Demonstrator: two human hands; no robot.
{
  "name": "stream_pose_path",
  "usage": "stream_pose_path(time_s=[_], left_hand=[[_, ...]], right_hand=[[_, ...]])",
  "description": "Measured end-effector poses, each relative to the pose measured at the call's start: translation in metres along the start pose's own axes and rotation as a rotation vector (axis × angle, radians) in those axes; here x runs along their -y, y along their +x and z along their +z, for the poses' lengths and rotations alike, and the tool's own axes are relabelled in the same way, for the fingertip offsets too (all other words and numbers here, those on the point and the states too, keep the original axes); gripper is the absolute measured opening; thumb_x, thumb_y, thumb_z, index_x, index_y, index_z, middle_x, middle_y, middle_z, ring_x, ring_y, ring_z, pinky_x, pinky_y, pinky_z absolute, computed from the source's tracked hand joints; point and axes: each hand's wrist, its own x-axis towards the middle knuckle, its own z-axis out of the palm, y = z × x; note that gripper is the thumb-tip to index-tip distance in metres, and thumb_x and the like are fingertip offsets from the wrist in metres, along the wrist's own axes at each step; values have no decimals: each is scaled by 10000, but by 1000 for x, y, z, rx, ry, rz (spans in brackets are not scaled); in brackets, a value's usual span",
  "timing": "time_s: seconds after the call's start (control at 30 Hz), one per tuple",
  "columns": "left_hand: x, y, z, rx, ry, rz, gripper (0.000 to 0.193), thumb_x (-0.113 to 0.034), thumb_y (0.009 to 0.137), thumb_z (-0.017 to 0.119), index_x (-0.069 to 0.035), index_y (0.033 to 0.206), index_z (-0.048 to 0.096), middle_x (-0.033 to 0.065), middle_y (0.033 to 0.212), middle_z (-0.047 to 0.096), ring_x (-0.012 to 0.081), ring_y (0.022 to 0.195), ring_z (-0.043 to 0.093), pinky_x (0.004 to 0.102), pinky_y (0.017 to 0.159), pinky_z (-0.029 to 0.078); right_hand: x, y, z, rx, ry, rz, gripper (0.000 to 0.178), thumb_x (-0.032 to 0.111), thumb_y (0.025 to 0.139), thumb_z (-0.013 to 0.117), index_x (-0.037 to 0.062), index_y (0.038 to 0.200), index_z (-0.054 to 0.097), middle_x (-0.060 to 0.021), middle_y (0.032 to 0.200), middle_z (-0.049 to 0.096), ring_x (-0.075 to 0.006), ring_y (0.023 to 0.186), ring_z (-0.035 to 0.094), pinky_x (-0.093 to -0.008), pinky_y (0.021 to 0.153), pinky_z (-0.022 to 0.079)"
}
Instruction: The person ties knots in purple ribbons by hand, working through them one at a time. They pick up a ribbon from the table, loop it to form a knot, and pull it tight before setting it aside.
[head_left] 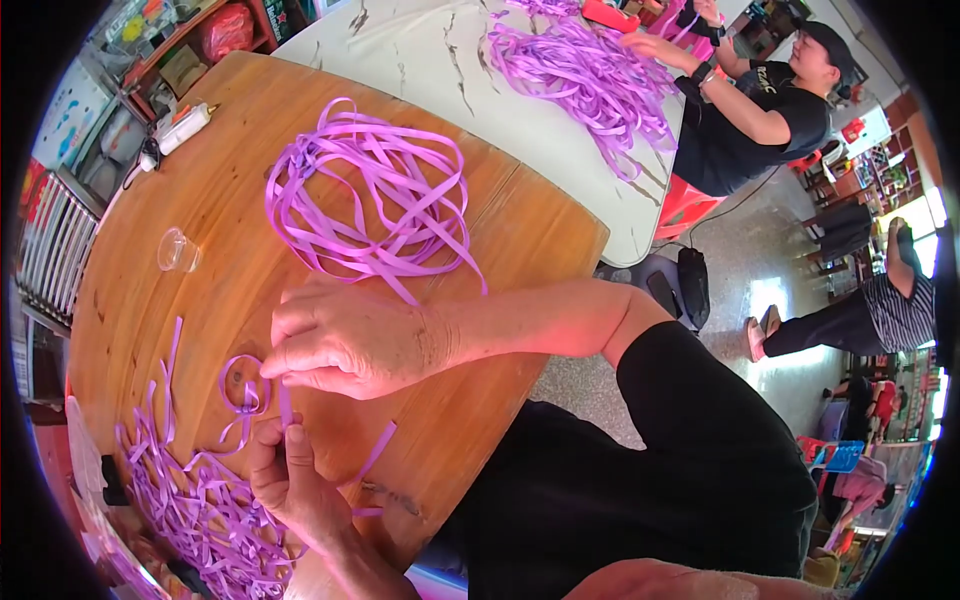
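A narrow purple ribbon [285,404] runs between my two hands over the wooden table. My right hand [350,340], reaching in from the right, pinches its upper part. Below, my left hand [290,480] grips the lower part between thumb and fingers. A small ribbon loop [243,385] curls beside my right fingertips. Beyond my right wrist lies a large loose coil of purple ribbon [440,205]. Many short ribbon pieces [200,510] are heaped left of my left hand, and a short strip [378,448] rests to its right.
The wooden table [190,320] meets a white marbled table [420,60] holding a big ribbon heap [590,85]. A clear plastic cup [177,250] and a white glue gun [183,128] stand at the left. A co-worker in black [750,120] handles ribbon at the far right.
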Motion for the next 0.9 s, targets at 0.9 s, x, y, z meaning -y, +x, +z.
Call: stream_pose_path(time_s=[0.9], left_hand=[[-6, 5, -6, 62, 484, 318, 69, 67, 807, 621, 13, 849, 624, 15, 822, 560, 81, 720, 481, 192, 644, 382]], right_hand=[[12, -5, 0, 240, -193, -117, 101, 194, 704, 618, 98, 734, 602, -6, 717, 503, -184, 781, 517, -332, 699, 388]])
